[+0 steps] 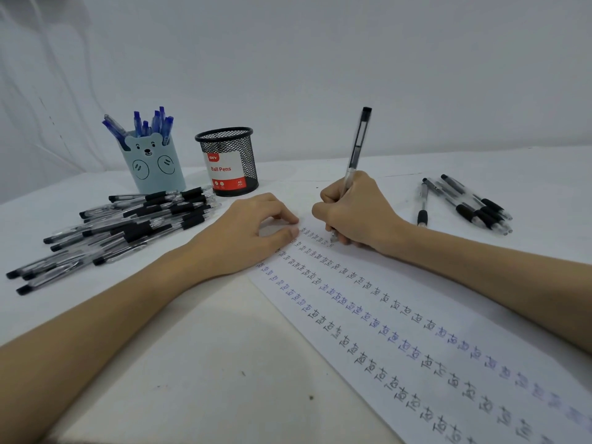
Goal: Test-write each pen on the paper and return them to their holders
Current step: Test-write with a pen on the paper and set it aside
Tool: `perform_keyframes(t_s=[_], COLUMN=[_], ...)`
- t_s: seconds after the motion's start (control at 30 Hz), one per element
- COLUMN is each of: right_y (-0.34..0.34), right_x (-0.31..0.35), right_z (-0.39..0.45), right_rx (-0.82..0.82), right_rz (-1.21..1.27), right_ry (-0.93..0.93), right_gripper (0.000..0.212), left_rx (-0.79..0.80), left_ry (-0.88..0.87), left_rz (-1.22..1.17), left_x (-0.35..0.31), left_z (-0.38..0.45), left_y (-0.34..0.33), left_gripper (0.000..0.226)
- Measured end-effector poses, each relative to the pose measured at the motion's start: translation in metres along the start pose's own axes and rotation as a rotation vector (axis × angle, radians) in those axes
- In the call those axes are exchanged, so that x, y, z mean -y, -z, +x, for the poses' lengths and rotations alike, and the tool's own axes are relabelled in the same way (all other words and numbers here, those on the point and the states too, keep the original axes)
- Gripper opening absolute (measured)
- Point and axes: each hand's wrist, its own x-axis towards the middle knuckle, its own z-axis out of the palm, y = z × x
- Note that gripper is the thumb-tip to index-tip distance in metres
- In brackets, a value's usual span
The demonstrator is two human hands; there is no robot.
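Black ink is going down at the top of the paper (416, 315), where the right hand (355, 213) pinches a pen (357, 145), tip on the sheet. Beside it the left hand (253, 232) rests with fingers curled, pinning the paper's edge. Several rows of marks are done. Beyond the left hand, blue pens fill the bear holder (153, 165); the mesh holder (229, 161) looks empty. Black pens lie in a big pile (128, 225) left of that hand and a small group (471, 203) right of the writing hand, so much remains.
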Motion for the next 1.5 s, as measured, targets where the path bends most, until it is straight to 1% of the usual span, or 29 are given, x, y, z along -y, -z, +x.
perform_keyframes(t_s=[0.23,0.33,0.4,0.47,0.53,0.57,0.63,0.67,0.83,0.97,1.1,1.2,1.27,1.33,1.43,1.5], right_y=[0.000,-0.001,0.002,0.006,0.010,0.012,0.016,0.019,0.037,0.041,0.035,0.035,0.040,0.050,0.066,0.075], right_x=[-0.002,-0.002,-0.002,0.000,-0.001,0.001,0.001,0.001,0.002,0.003,-0.003,-0.005,-0.007,-0.010,-0.015,-0.019], right_z=[0.001,0.002,0.004,0.006,0.010,0.010,0.012,0.013,0.018,0.016,0.013,0.015,0.018,0.021,0.023,0.023], right_rx=[-0.007,-0.035,-0.049,-0.044,-0.001,0.023,0.039,0.037,0.042,0.016,0.040,0.019,-0.005,0.005,0.106,0.156], right_rz=[0.023,0.039,0.126,0.266,0.370,0.386,0.335,0.304,0.347,0.394,0.311,0.227,0.049,-0.144,-0.382,-0.599], right_ry=[-0.011,-0.008,-0.095,-0.228,-0.314,-0.331,-0.327,-0.309,-0.291,-0.242,-0.216,-0.196,-0.173,-0.165,-0.194,-0.200], right_gripper=[0.046,0.048,0.043,0.040,0.045,0.041,0.026,0.024,0.033,0.030,0.033,0.032,0.025,0.019,0.016,0.020], left_rx=[-0.008,-0.005,0.000,0.002,0.007,0.009,0.011,0.010,0.018,0.022,0.034,0.050,0.101,0.198,0.251,0.268], left_ry=[-0.009,-0.009,-0.009,-0.004,0.003,0.005,0.007,0.006,0.014,0.024,0.032,0.040,0.069,0.091,0.094,0.112], left_rz=[-0.008,-0.013,-0.018,-0.021,-0.024,-0.023,-0.024,-0.027,-0.030,-0.026,-0.012,-0.005,-0.023,-0.038,-0.018,0.025], left_x=[0.001,0.001,0.001,0.000,0.000,0.000,0.000,0.000,-0.001,-0.002,-0.001,-0.003,-0.005,-0.006,-0.007,-0.009], left_z=[0.000,0.000,-0.001,0.000,-0.001,-0.001,-0.001,-0.001,0.000,-0.002,-0.003,-0.002,-0.002,-0.003,-0.002,-0.001], left_y=[-0.001,0.000,0.000,0.001,0.001,0.001,0.001,0.001,0.002,0.002,0.001,0.003,0.006,0.007,0.008,0.010], left_gripper=[0.020,0.020,0.019,0.019,0.019,0.019,0.019,0.019,0.021,0.021,0.020,0.026,0.041,0.053,0.062,0.069])
